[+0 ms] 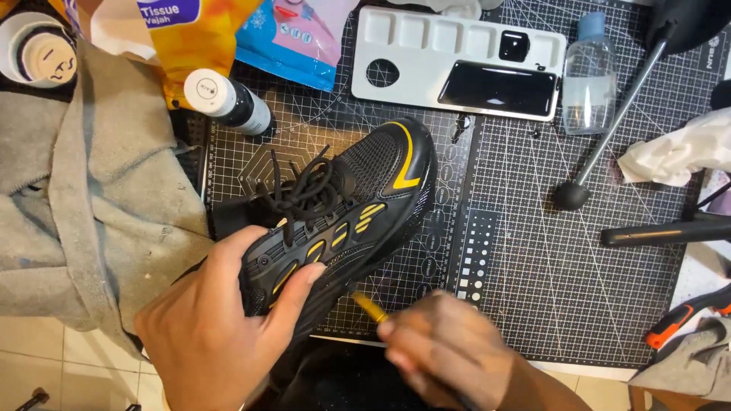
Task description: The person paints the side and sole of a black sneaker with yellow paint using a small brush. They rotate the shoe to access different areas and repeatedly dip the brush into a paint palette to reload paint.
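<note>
In the head view, the tabletop is covered by a dark cutting mat (533, 274) with a white grid and round guide lines printed on it. At the lower left and lower right edges a pale tiled floor (46, 358) shows beside the mat.

A black shoe with yellow accents (343, 205) lies on its side over the mat, its toe pointing up and away, its black laces loose. The left hand (221, 327) has its grip closed around the heel end of the shoe, with the fingers pressing on the side and the sole. The right hand (449, 350) is just below the shoe, its grip clenched on a thin tool with a yellow end (371, 307); the tip comes close to the sole edge, but I cannot tell if it touches.

A grey cloth (84, 198) is piled at the left of the mat. Above it stand a small black bottle with a white cap (228, 100) and an orange tissue packet (198, 38). At the top a white paint palette (457, 61) holds black paint in some wells, and a clear plastic bottle (588, 76) lies beside it. At the right are a black rod with a round foot (609, 129), a crumpled white tissue (678, 152) and an orange-handled tool (685, 316).
</note>
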